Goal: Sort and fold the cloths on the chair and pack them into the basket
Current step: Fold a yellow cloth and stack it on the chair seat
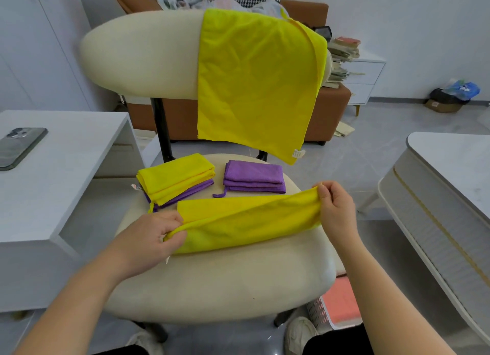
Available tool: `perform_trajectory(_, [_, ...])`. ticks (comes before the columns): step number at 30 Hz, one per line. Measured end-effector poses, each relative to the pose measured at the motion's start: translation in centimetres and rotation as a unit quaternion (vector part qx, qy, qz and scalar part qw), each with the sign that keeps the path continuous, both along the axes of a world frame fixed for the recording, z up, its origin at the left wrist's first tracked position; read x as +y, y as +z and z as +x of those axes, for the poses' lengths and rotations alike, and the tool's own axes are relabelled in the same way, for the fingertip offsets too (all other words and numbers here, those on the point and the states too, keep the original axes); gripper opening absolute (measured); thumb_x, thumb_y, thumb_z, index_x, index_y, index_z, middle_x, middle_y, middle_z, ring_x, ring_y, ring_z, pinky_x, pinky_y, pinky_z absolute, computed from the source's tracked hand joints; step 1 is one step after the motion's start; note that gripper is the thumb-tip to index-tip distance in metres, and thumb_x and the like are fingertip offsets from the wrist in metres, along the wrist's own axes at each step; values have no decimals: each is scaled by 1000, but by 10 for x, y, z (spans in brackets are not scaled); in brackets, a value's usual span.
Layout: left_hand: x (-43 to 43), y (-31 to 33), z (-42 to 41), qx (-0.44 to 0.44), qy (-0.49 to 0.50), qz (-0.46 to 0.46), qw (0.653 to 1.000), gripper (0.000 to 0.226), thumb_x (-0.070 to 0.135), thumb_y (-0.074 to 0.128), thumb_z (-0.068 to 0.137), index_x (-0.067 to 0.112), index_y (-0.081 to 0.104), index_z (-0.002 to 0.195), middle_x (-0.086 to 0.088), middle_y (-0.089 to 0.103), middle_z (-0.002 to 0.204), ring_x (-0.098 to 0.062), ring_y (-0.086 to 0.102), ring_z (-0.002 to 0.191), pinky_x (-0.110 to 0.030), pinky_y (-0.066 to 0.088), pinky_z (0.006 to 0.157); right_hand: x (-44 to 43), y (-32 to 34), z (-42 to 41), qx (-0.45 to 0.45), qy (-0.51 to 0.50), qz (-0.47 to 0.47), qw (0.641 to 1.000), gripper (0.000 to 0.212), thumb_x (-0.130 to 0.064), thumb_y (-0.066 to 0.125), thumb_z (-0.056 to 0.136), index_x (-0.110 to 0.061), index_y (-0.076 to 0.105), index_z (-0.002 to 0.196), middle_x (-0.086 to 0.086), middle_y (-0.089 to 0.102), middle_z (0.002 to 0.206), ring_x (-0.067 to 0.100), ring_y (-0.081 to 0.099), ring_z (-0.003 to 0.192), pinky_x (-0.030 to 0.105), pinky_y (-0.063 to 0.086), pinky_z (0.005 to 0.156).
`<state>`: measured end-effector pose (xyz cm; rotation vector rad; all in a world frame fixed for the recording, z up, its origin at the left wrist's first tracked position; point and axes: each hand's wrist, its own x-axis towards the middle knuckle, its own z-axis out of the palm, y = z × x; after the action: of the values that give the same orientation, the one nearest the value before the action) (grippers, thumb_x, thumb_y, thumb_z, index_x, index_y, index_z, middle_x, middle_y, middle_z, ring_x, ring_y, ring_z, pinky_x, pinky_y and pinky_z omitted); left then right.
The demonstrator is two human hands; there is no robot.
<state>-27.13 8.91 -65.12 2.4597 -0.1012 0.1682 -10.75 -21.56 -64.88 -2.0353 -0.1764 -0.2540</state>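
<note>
Slippage is the likely trouble: the yellow cloth [246, 222] is pinched only at its ends, left hand [156, 235] on the left end, right hand [335, 208] on the right, so uneven pull could skew the fold. It lies on the near part of the chair seat [238, 283], long axis left to right, right end raised, near two folded stacks [176, 181].

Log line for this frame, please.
fold yellow cloth on seat; left hand pinches left end; right hand pinches right end; mixed stack, purple stack behind
</note>
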Motion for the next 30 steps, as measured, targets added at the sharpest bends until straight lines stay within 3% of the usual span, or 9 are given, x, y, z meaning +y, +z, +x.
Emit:
perform_trajectory(3, [3, -1, -6, 9, 0, 18, 1000, 48, 51, 38, 78, 12, 61, 64, 7, 55, 82, -15, 54, 75, -42, 45, 68, 0, 0, -1, -4, 6, -4, 1000, 17, -11, 44, 98, -11, 59, 89, -2, 55, 78, 6, 47, 72, 20, 36, 62])
perform_trajectory(8, [3, 2, -7, -40, 14, 113, 993, 41, 39, 37, 69, 21, 68, 87, 13, 56, 96, -3, 53, 78, -24, 47, 66, -1, -1, -2, 7, -1, 10, 1000, 18, -12, 42, 99, -13, 60, 93, -7, 55, 78, 8, 48, 74, 32, 43, 67])
perform_trajectory(12, [1, 6, -6, -64, 48, -17, 997, 21, 38, 41, 69, 38, 59, 81, 20, 58, 87, -1, 55, 81, -9, 42, 67, -1, 0, -2, 12, -7, 14, 1000, 18, -13, 42, 99, -14, 59, 93, -8, 54, 78, 7, 48, 73, 42, 47, 70])
perform_trajectory(16, [-8, 7, -4, -99, 95, -130, 982, 24, 50, 42, 74, 30, 55, 70, 15, 51, 59, -1, 44, 56, -10, 31, 52, -1, 0, -1, 14, 7, 29, 999, 19, -11, 42, 98, -13, 60, 90, -8, 54, 75, 7, 47, 71, 37, 42, 66])
perform_trajectory(19, [-12, 3, 1, -133, 155, -196, 959, 41, 57, 42, 76, 19, 47, 62, 10, 38, 51, -3, 32, 49, -16, 24, 47, 3, 5, -4, 2, 30, 67, 997, 25, -7, 42, 98, -18, 59, 85, -6, 55, 76, 1, 49, 69, 21, 40, 63])
perform_trajectory(21, [-16, 2, 6, -154, 188, -199, 949, 36, 56, 46, 75, 21, 53, 69, 9, 42, 53, -4, 34, 50, -17, 25, 47, 8, 10, -10, -8, 60, 86, 994, 29, -3, 42, 97, -21, 59, 82, -6, 55, 76, -6, 49, 67, 9, 36, 60])
perform_trajectory(25, [-35, 4, 18, -157, 188, -190, 951, 4, 35, 64, 79, 34, 61, 76, 19, 60, 72, -1, 49, 61, -10, 36, 55, 30, 14, -28, -11, 147, 86, 985, 24, -8, 44, 89, -24, 59, 78, -12, 52, 66, -3, 43, 58, 10, 32, 54])
perform_trajectory(27, [-51, 6, 23, -154, 158, -157, 963, 12, 27, 65, 77, 37, 59, 79, 21, 62, 81, 2, 54, 73, -7, 39, 62, 42, 15, -38, -20, 205, 52, 977, 19, -15, 45, 83, -26, 60, 79, -18, 56, 66, -1, 44, 57, 11, 32, 53])
perform_trajectory(30, [-72, 8, 32, -141, 110, -125, 976, 19, 18, 70, 78, 34, 60, 83, 18, 61, 80, 6, 54, 82, -5, 39, 69, 57, 12, -48, -40, 275, -25, 960, 9, -31, 61, 81, -36, 61, 89, -22, 62, 81, -3, 53, 78, 10, 40, 68])
